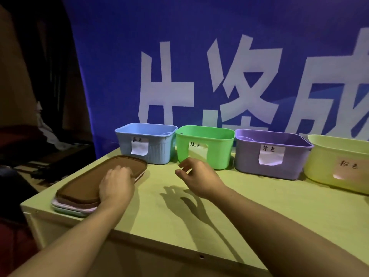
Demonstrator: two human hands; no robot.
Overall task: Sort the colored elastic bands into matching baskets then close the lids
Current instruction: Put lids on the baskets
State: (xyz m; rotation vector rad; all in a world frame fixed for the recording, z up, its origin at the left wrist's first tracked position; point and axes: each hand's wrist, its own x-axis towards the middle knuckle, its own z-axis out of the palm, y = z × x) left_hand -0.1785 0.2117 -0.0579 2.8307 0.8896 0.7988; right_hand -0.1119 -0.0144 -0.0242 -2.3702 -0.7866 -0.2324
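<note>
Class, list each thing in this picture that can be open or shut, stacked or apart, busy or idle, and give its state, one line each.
blue basket: open, no lid.
green basket: open, no lid.
purple basket: open, no lid.
yellow basket: open, no lid, partly out of frame.
lid stack: piled on the table, brown lid on top.
left hand: gripping the top lid's edge.
right hand: in the air, fingers loosely curled, holding nothing.

Left hand [116, 183] palm down, fingers curled at the far edge; right hand [196, 174] raised, fingers loosely spread, empty.
</note>
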